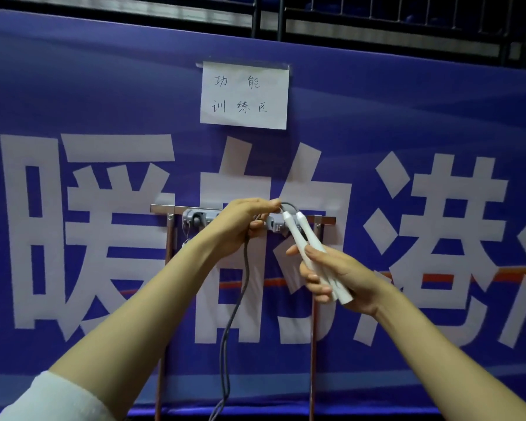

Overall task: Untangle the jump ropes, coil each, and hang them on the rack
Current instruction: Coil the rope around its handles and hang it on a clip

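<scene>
1. Left hand (pixel 243 221): fingers curled round the grey rope (pixel 243 281) at the rack (pixel 164 208) top bar
2. Right hand (pixel 337 275): clasps both white handles (pixel 308 235), tips against the bar
3. Rope hangs down before the blue banner (pixel 104 86)

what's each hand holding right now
Left hand: closed on the grey rope, up at the rack.
Right hand: closed on the two white handles.

Two bare forearms ending in bare hands, L hand (pixel 243 221) & R hand (pixel 339 276), w/ one white sleeve (pixel 63 401) of soft-looking fabric, rounded cuff edge, bunched on the L arm well back from the L hand; R arm uncovered.
</scene>
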`<state>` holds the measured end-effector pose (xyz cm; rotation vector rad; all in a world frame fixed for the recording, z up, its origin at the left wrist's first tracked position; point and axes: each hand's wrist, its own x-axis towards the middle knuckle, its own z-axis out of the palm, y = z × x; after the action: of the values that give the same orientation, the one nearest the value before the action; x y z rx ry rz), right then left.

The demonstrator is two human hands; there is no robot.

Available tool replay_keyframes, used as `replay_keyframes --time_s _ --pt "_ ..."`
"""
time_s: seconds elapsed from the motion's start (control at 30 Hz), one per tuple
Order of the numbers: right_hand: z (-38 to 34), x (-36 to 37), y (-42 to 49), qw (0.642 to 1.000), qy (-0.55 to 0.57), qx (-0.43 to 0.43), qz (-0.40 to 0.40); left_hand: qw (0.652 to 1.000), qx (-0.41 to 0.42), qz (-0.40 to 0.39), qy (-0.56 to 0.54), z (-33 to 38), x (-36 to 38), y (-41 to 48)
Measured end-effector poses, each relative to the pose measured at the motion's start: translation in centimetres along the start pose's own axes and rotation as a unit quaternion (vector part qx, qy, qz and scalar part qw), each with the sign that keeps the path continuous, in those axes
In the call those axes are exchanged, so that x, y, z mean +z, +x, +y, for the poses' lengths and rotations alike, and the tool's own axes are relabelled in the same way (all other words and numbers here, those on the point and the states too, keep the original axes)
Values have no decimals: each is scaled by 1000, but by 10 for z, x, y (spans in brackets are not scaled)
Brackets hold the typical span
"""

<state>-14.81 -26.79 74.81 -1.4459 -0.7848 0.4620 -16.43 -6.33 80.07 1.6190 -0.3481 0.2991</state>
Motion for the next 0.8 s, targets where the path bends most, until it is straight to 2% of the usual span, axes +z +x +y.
replay_keyframes --time_s 0.1,0.3,0.37,0.43,0.5,0.63,0.8 --pt "14 -7 4 1000 14 17 -9 999 3 -1 45 -8 -7 5" --pt "29 -27 11 994 -87 66 9 993 13 10 114 -15 -17 10" --pt "30 -29 18 978 -193 52 63 993 5 14 117 -18 -16 14" --pt "32 -31 31 933 -320 5 166 996 -10 13 85 -23 -8 15" --pt "34 -29 47 900 -352 -44 254 999 -27 15 25 -30 5 16" --pt "26 -12 69 939 -131 -114 296 996 -46 -12 -77 -43 24 15" --pt "-1 -10 86 929 92 -177 311 994 -75 -61 -50 -51 25 8"
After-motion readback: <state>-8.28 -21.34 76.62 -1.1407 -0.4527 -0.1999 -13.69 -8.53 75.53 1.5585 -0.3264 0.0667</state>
